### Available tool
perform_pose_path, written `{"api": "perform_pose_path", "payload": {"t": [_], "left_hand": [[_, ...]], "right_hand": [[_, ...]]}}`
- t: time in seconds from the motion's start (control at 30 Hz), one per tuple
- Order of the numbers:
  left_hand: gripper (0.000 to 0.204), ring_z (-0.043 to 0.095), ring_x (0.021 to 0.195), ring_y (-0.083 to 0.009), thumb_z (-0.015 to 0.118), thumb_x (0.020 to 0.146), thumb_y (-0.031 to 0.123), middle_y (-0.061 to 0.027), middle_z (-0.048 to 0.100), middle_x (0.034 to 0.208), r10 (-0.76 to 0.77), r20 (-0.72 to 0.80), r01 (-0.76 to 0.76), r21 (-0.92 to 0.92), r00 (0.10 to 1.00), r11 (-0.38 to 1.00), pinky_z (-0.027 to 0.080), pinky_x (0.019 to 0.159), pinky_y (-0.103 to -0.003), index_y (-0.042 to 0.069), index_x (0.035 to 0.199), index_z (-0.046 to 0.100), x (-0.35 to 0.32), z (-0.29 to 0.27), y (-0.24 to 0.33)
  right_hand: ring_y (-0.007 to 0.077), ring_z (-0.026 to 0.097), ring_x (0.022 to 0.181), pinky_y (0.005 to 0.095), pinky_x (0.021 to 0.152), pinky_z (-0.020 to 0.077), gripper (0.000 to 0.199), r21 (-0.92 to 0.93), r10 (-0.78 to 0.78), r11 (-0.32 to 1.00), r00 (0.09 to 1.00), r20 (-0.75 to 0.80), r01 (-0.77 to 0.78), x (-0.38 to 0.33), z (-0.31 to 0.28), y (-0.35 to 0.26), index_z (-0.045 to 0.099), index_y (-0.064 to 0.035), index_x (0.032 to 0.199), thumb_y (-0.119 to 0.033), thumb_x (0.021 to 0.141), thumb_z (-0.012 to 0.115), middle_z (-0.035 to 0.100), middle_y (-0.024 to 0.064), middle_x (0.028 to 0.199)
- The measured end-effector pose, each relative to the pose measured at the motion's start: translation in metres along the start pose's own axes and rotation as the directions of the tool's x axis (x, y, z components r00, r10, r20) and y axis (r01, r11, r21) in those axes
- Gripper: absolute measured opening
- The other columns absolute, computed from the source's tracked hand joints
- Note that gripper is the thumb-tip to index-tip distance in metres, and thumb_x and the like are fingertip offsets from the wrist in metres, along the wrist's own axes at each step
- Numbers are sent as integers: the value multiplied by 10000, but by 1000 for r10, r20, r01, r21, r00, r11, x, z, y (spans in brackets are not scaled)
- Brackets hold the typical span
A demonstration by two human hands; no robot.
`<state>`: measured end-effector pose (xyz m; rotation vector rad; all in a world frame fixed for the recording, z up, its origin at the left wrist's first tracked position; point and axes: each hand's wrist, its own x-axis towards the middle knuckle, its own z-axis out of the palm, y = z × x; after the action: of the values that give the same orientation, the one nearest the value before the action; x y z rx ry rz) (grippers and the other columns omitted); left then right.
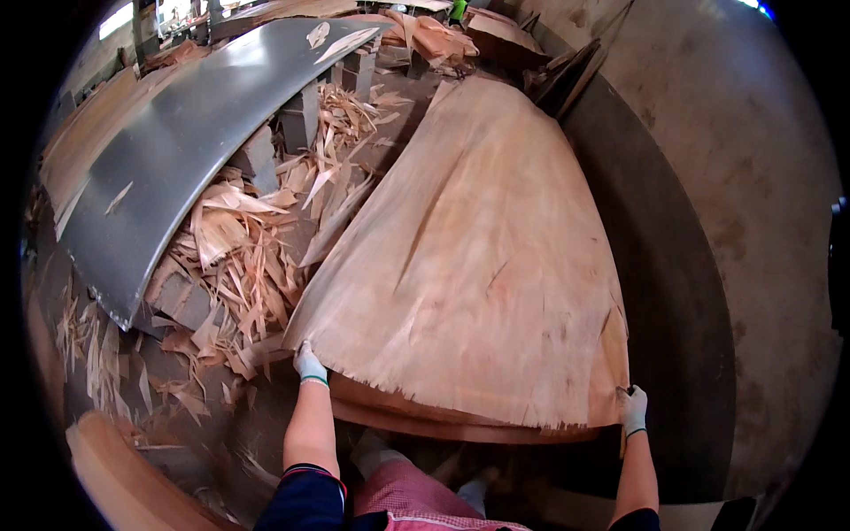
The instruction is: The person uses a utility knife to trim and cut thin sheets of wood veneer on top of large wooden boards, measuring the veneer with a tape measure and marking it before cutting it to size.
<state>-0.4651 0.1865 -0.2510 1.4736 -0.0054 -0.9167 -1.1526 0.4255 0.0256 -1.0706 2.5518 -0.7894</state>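
A large sheet of wood veneer [478, 265], pale tan with a ragged near edge and a long split, spreads out in front of me. My left hand [309, 364], in a white glove with a green cuff, grips its near left corner. At the near right corner my right hand [632, 410], gloved the same way, is closed on the sheet's edge. Below the top sheet the edges of more reddish veneer [390, 409] show. The fingers of both hands are partly hidden by the sheet and the gloves.
To the left a long dark smooth panel [177, 150] rests on concrete blocks [181, 292]. Veneer scraps [257, 265] are heaped beside and below it. A wall [726, 159] runs along the right. A curled veneer piece [124, 473] lies at lower left.
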Motion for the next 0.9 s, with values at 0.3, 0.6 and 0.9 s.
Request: {"api": "perform_pose_path", "payload": {"t": [0.3,0.6,0.9], "left_hand": [[392,584,1039,-285,587,893,180,-158,589,1176,-72,265,119,-165,961,979,484,891,-412,-10,1232,532,-114,-57,-18],[259,568,977,-183,646,864,192,-70,606,1066,120,100,-130,107,988,986,482,816,-336,36,1065,596,-77,39,-135],[421,500,1190,-259,613,885,278,-102,536,1286,-393,349,492,-267,851,829,428,956,-451,65,1236,521,-86,-33,-238]], "right_hand": [[309,614,755,402,656,464,338,-346,-4,938,996,-92,-28,-22,-25,92,586,61,957,-215,807,709,629,206,802],[420,619,821,485,688,477,306,-589,-33,808,997,-69,-14,116,51,110,579,-33,961,-310,850,644,651,221,854],[403,635,804,475,679,488,290,-680,127,715,986,-104,-164,104,82,146,535,-50,1017,-282,867,623,659,208,854]]}}
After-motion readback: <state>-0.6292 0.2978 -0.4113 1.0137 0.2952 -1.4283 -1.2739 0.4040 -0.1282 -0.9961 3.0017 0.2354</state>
